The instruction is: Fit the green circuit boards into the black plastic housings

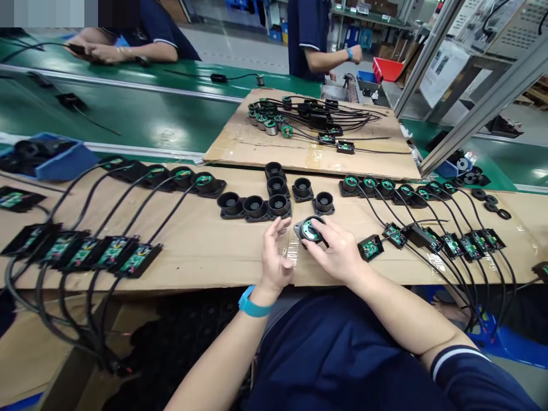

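My right hand point(336, 251) grips a small black round housing with a green circuit board inside point(309, 229), pressing it against the cardboard sheet point(205, 251). Just to the left, my left hand point(276, 257) is raised with its fingers apart, close to the housing and holding nothing. A blue band sits on my left wrist. Directly behind the hands stands a cluster of several empty black round housings point(274, 200).
Rows of wired housings and open black boxes with green boards lie left point(107, 251) and right point(445, 240). A second cardboard sheet point(299, 154) carries more wired parts. A blue bin point(64, 160) sits far left. Two other people work beyond the green conveyor point(128, 114).
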Available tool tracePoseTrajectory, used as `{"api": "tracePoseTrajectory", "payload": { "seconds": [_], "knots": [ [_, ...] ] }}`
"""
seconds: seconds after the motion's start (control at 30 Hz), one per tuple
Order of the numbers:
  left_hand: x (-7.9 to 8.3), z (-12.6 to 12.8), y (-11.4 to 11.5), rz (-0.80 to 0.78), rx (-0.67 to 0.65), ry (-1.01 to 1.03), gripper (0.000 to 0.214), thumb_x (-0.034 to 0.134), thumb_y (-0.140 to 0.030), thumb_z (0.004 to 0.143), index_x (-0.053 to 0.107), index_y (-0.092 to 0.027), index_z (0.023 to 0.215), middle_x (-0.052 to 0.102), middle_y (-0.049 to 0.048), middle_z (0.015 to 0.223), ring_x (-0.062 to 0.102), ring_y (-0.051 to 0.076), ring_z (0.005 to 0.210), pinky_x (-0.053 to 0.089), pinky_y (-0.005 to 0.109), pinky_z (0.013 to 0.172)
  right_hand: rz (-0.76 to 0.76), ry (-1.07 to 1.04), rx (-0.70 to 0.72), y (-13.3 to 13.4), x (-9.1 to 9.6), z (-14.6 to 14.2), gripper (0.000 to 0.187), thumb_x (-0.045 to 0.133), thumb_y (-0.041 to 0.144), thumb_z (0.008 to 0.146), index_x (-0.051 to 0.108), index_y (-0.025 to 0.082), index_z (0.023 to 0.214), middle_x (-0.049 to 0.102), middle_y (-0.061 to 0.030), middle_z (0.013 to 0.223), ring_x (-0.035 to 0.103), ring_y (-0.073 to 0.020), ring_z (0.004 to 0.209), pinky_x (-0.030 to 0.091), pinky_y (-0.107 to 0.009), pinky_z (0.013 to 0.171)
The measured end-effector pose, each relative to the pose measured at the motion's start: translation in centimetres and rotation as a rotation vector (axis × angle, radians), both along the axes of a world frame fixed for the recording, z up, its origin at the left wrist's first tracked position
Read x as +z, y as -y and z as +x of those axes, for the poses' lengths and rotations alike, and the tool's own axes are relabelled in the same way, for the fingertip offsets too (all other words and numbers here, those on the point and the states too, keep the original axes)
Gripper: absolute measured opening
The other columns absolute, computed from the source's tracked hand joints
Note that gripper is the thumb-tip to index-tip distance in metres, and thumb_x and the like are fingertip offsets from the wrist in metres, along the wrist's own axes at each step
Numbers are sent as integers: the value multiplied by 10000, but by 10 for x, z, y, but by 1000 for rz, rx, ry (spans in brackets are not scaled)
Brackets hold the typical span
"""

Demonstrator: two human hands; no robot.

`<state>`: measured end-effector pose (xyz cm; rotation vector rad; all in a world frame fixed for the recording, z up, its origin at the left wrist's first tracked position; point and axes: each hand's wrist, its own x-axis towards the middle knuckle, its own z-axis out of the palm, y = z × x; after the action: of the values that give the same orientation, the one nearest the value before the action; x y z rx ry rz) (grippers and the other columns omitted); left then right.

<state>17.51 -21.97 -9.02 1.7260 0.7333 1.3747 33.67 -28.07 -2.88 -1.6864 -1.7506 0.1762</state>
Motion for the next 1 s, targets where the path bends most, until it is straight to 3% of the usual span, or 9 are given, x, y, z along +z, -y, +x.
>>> {"api": "tracePoseTrajectory", "payload": {
  "seconds": [0.13, 0.3, 0.4, 0.47, 0.63, 0.73, 0.9, 1.0],
  "knots": [
    [-1, -1, 0, 26, 164, -13, 970, 274, -885, 855, 418, -149, 1471, 582, 228, 1363, 590, 338, 1282, 469, 514, 1067, -179, 75, 42, 6, -2, -6, 395, 668, 324, 931, 686, 114, 1264, 668, -206, 1278, 700, -308, 1114, 596, -430, 976],
    [-6, -1, -2, 12, 165, 5, 883, 317, -842, 893, 467, -150, 1422, 603, 215, 1336, 609, 321, 1247, 481, 504, 1046, -62, 58, -21, 8, 9, -6, 427, 627, 377, 969, 633, 180, 1348, 625, -160, 1360, 670, -266, 1176, 573, -377, 1011],
    [-9, 0, -1, 8, 196, 8, 848, 331, -828, 904, 478, -158, 1404, 609, 205, 1320, 612, 315, 1229, 494, 491, 1017, -163, 84, 13, 9, 9, -6, 415, 652, 363, 953, 653, 156, 1313, 635, -174, 1345, 703, -263, 1096, 598, -369, 951],
    [-6, -1, 2, -2, 188, -14, 803, 323, -805, 924, 493, -167, 1381, 612, 199, 1309, 615, 305, 1216, 497, 478, 1007, -214, 97, 35, 11, 7, -7, 378, 672, 339, 933, 687, 139, 1254, 683, -173, 1265, 721, -269, 1052, 601, -380, 944],
    [1, -1, 1, -46, 151, -3, 771, 305, -780, 942, 502, -172, 1372, 604, 197, 1312, 606, 296, 1213, 468, 481, 1049, -12, 57, -43, 11, -10, -5, 414, 625, 333, 957, 672, 121, 1310, 639, -210, 1357, 657, -310, 1227, 541, -429, 1068],
    [6, -2, 3, -54, 198, 3, 763, 311, -774, 944, 510, -169, 1365, 600, 198, 1306, 602, 294, 1203, 472, 471, 1036, -107, 92, -20, 4, -22, -4, 401, 645, 306, 935, 696, 97, 1273, 653, -233, 1321, 689, -339, 1161, 572, -457, 1017],
    [7, -10, 32, -282, 168, 103, 580, 364, -648, 1008, 511, -181, 1318, 614, 181, 1256, 638, 250, 1094, 541, 408, 908, -233, 102, -52, -11, -18, -10, 402, 649, 298, 938, 689, 95, 1283, 682, -213, 1270, 680, -336, 1167, 548, -465, 1046],
    [9, -17, 43, -408, 117, 7, 452, 477, -537, 1015, 500, -198, 1313, 609, 171, 1283, 638, 244, 1134, 547, 415, 951, -290, 66, -31, -13, -4, -14, 424, 649, 256, 935, 652, 96, 1328, 653, -209, 1326, 654, -323, 1214, 525, -448, 1070]
  ]
}}
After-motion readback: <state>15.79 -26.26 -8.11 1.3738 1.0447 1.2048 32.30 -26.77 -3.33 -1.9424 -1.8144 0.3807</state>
